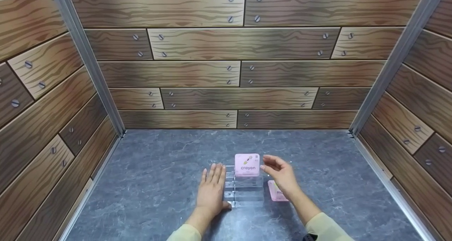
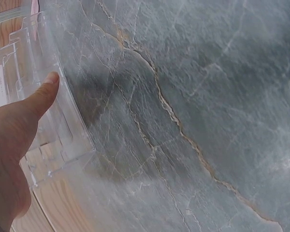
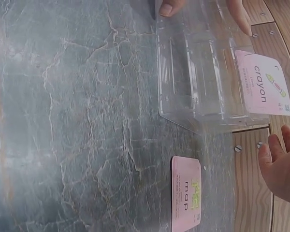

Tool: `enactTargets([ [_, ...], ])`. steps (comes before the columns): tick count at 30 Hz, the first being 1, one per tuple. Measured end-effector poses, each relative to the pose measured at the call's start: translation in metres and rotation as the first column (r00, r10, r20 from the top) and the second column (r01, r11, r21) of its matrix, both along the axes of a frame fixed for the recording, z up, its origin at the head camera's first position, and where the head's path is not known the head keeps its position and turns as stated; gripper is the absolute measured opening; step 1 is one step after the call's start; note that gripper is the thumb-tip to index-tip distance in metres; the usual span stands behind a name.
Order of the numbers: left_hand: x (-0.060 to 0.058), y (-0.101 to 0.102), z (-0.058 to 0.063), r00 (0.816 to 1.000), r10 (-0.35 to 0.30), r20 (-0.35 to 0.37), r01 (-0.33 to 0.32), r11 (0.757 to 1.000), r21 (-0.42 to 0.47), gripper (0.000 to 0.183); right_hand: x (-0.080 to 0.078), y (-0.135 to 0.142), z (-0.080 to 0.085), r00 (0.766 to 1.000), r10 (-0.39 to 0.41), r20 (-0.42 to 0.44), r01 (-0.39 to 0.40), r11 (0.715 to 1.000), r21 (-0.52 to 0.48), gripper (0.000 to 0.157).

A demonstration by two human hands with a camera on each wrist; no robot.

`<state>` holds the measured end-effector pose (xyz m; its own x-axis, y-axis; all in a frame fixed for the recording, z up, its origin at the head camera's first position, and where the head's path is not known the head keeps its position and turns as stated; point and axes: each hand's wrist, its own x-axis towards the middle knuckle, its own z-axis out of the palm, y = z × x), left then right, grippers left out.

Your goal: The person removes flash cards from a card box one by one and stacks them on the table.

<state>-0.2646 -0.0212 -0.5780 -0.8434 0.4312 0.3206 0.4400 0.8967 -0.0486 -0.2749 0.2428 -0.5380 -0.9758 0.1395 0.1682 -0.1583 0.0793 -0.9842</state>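
Observation:
A clear plastic tiered stand (image 1: 249, 196) sits on the grey marbled surface. In its rear tier a pink card (image 1: 247, 163) printed "crayon" stands upright. My left hand (image 1: 210, 191) lies along the stand's left side with straight fingers, its thumb at the front corner. Just right of the crayon card is my right hand (image 1: 284, 175), fingers loosely bent, and in the right wrist view a gap shows between fingertips and card. Below that hand lies a second pink card (image 3: 186, 193), reading "map" in the right wrist view; the forearm partly covers it in the head view.
Wood-plank-patterned panels (image 1: 197, 73) form the back and both sides. Metal strips (image 1: 388, 64) run along the corners and the surface's side edges. A dark band (image 1: 310, 237) shows at the right sleeve's cuff.

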Motion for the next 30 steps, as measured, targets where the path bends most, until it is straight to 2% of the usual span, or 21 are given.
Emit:
enactTargets([
  [15,-0.001,0.000,0.002,1.000,-0.001,-0.004,0.001,1.000,-0.026,0.138,-0.008,-0.016,-0.005,1.000,0.025,-0.010,-0.025,0.999,0.028,0.035],
  [22,0.000,0.000,0.005,1.000,0.006,0.004,-0.005,0.998,-0.056,0.137,-0.011,-0.022,-0.007,1.000,-0.019,-0.002,0.019,0.997,0.074,0.035],
  [30,0.001,0.000,0.003,1.000,0.017,0.003,-0.017,0.998,-0.057,0.138,-0.016,-0.028,-0.010,0.998,-0.070,0.000,0.070,0.995,0.074,0.032],
])
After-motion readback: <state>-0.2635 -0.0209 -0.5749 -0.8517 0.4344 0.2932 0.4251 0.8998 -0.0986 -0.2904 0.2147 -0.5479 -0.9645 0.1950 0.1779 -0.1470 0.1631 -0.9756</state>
